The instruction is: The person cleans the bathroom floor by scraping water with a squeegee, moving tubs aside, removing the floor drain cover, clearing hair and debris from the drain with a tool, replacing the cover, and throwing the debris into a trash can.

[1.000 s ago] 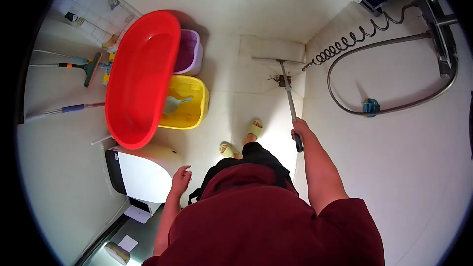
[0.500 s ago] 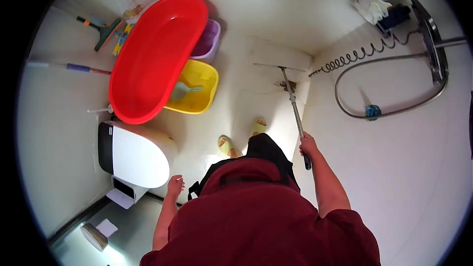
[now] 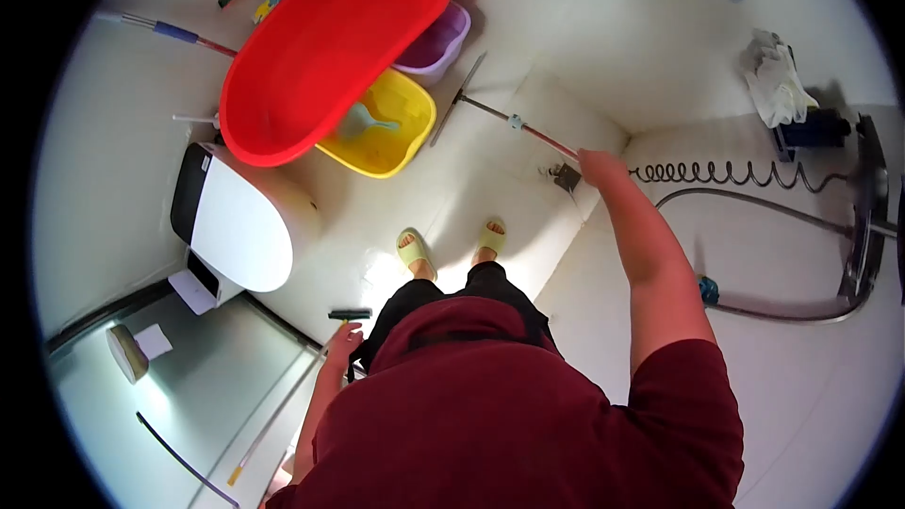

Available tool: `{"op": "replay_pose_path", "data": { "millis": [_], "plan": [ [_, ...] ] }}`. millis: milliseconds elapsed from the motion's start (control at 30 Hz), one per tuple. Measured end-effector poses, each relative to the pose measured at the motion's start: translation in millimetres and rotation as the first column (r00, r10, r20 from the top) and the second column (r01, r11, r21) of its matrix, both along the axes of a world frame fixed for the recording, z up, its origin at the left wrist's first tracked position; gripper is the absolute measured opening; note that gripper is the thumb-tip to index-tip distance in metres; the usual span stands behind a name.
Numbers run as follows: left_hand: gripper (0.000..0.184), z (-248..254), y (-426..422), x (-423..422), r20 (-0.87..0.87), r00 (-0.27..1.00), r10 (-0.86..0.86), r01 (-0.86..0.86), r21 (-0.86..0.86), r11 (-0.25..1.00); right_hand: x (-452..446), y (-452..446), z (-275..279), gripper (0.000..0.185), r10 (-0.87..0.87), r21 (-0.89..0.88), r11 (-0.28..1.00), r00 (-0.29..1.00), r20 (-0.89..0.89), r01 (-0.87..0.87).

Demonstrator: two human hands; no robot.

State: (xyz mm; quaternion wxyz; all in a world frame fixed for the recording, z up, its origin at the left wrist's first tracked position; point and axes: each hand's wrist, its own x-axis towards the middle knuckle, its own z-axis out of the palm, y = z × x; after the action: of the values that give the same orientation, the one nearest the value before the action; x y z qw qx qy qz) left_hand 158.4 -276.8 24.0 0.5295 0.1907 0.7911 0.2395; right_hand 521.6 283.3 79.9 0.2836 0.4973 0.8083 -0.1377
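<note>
Gripping the squeegee point(image 3: 515, 122) by its pole point(image 3: 490, 109), my right hand point(image 3: 601, 168) is stretched well forward at the end of a nearly straight arm. The fingers are closed around the pole, though from the head camera I can make out only part of them. From there the pole slants away to the blade point(image 3: 459, 99), which lies along the floor point(image 3: 448, 179) just beside the yellow basin point(image 3: 425, 137) and near the purple basin point(image 3: 457, 45). A dark drain point(image 3: 567, 177) shows close by my right hand, under the line of the arm.

Down by my side, the left hand point(image 3: 345, 344) has loosely bent, parted fingers. The head of a dark brush-like tool point(image 3: 350, 314) shows just past the fingertips, and I cannot tell whether they touch it.

Seen from up here, the red tub point(image 3: 330, 47) overlaps both basins, and a pale scoop point(image 3: 363, 121) lies in the yellow one. Nearer to me on the left stands the toilet point(image 3: 242, 238) with its white lid down. My slippers point(image 3: 413, 247) are planted apart on the floor. Along the right-hand wall I see a coiled hose point(image 3: 745, 172), with a white cloth point(image 3: 778, 85) bunched above it.
</note>
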Motion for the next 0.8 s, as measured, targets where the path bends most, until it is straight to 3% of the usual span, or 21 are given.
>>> {"op": "replay_pose_path", "data": {
  "millis": [33,67,167,333,400,467,533,567,733,800],
  "plan": [
    [0.028,0,8,10,-0.139,0.979,-0.147,0.147,-0.010,0.989,4,6,-4,0.025,-0.012,-0.016,1.000,1.000,0.018,0.013],
    [0.027,9,21,20,-0.131,0.977,-0.169,0.161,-0.073,0.984,9,10,-7,0.024,-0.023,-0.031,0.999,0.999,0.034,0.024],
    [0.027,43,59,47,-0.124,0.990,-0.068,0.071,0.018,0.997,46,8,-18,0.026,-0.065,-0.091,0.993,0.994,0.091,0.073],
    [0.028,30,56,53,-0.047,0.999,0.014,-0.018,-0.082,0.996,172,-16,-40,0.038,-0.180,-0.180,0.963,0.976,0.126,0.200],
    [0.028,25,48,50,-0.031,0.999,0.023,-0.026,-0.115,0.993,212,-36,-32,0.041,-0.303,-0.201,0.926,0.947,0.106,0.319],
    [0.027,11,33,46,-0.017,0.997,0.070,-0.072,-0.109,0.991,233,-57,-15,0.041,-0.312,-0.238,0.910,0.939,0.145,0.339],
    [0.026,-14,13,38,0.024,0.991,0.133,-0.131,-0.079,0.988,234,-78,9,0.039,-0.413,-0.272,0.851,0.892,0.184,0.450],
    [0.025,3,30,38,-0.007,0.997,0.072,-0.073,-0.107,0.992,234,-87,19,0.038,-0.461,-0.286,0.816,0.864,0.205,0.503],
    [0.026,18,68,28,-0.003,0.994,0.106,-0.105,-0.124,0.987,252,-123,15,0.032,-0.636,-0.316,0.734,0.771,-0.009,0.602],
    [0.026,20,75,31,0.010,0.983,0.184,-0.183,-0.049,0.982,223,-135,32,0.029,-0.843,-0.473,0.484,0.537,-0.027,0.736]
  ]
}}
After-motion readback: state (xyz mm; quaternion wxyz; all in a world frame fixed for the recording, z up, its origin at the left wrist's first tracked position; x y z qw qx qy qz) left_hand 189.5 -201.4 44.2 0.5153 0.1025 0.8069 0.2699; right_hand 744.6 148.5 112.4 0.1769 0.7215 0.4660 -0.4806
